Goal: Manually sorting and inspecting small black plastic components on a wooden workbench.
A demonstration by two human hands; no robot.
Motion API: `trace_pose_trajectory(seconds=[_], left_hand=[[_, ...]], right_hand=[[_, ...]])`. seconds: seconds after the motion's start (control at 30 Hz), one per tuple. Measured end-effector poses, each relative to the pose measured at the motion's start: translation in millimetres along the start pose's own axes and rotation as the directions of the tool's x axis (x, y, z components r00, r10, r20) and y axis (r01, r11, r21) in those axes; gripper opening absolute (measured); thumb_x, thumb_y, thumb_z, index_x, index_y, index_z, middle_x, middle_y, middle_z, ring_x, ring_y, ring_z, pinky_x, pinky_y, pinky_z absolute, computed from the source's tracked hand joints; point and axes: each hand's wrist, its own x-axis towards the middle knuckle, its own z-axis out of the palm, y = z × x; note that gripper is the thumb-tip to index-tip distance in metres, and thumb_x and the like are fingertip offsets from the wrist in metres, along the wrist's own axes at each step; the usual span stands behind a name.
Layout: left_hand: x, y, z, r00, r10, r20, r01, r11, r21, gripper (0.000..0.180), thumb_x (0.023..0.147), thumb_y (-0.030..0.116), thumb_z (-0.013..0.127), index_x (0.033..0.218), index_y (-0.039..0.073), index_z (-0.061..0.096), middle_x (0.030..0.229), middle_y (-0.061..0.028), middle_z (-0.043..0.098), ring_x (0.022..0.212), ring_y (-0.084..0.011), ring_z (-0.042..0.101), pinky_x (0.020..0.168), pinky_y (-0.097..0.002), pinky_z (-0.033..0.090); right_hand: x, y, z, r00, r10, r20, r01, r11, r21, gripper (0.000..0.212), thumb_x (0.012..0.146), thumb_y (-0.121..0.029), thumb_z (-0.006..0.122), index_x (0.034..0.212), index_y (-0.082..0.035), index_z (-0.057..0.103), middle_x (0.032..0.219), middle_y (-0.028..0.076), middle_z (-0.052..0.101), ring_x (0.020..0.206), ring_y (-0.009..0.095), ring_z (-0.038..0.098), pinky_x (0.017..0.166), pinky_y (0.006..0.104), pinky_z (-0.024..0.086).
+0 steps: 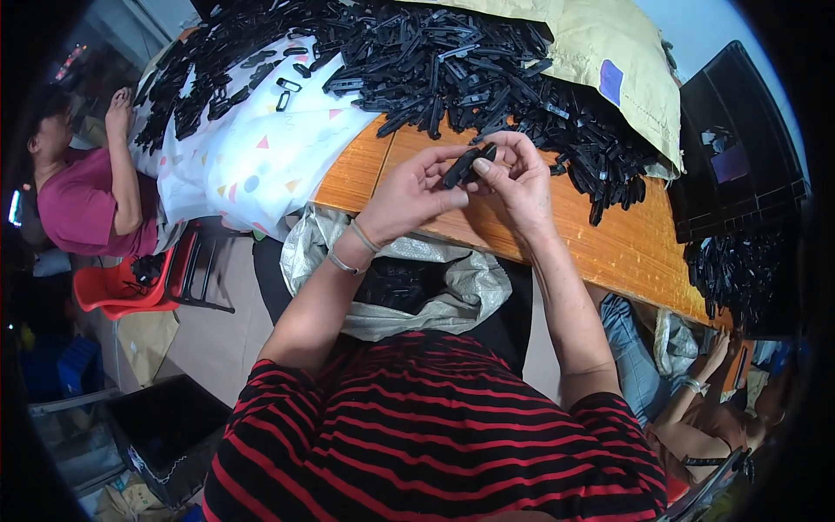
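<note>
A small oblong black plastic piece [459, 169] is held between my two hands above the table's front edge. My left hand [415, 190] has its fingers curled about the piece from the left. From the right, my right hand [518, 181] presses thumb and fingers on a dark end [489, 153] at the upper right; whether this is a second piece or part of the same one, I cannot tell. Beyond my fingertips spreads a large heap of similar black pieces [444, 70] on the wooden table [348, 174]. Below my hands, an open woven sack [483, 287] holds dark pieces.
A white patterned sheet [252, 165] covers the table's left part. A yellowish sack [574, 43] lies at the far right, beside a black crate [739, 143]. One person [87, 196] sits at left near a red chair [126, 291]; another person's arm [696, 391] shows at lower right. A black bin [165, 435] stands lower left.
</note>
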Motion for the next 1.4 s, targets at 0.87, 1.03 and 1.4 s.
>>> trace_pose_trajectory(seconds=[0.87, 1.03, 1.4], left_hand=[[-4.9, -6.1, -10.1, 0.958, 0.023, -0.286, 0.020, 0.989, 0.148, 0.025, 0.093, 0.011, 0.061, 0.117, 0.001, 0.058, 0.092, -0.0025, 0.066, 0.075, -0.0044, 0.062, 0.067, -0.0179, 0.050], [-4.6, -6.5, 1.5, 0.963, 0.077, -0.259, -0.059, 0.995, 0.076, 0.025, 0.089, 0.001, 0.061, 0.112, -0.003, 0.054, 0.096, -0.0055, 0.063, 0.083, -0.0084, 0.063, 0.074, -0.0215, 0.053], [-6.4, -12.8, -3.5, 0.974, 0.114, -0.195, -0.085, 0.984, 0.154, 0.029, 0.090, -0.002, 0.059, 0.118, -0.002, 0.051, 0.105, -0.0062, 0.061, 0.093, -0.0102, 0.062, 0.081, -0.0230, 0.054]], right_hand=[[-18.0, 1.9, 10.3, 0.998, 0.012, -0.066, -0.044, 0.858, -0.513, 0.018, 0.083, 0.003, 0.069, 0.101, 0.000, 0.067, 0.082, 0.002, 0.067, 0.069, 0.005, 0.061, 0.063, 0.0181, 0.049], [-13.3, -6.5, 29.9, 0.982, -0.167, -0.091, 0.122, 0.920, -0.374, 0.017, 0.084, 0.002, 0.069, 0.100, 0.001, 0.066, 0.089, 0.002, 0.066, 0.075, 0.007, 0.062, 0.066, 0.0199, 0.051], [-19.4, 2.7, 27.2, 0.992, -0.122, -0.023, 0.107, 0.934, -0.342, 0.021, 0.084, 0.001, 0.068, 0.105, 0.001, 0.068, 0.099, 0.004, 0.066, 0.084, 0.010, 0.065, 0.072, 0.0228, 0.053]])
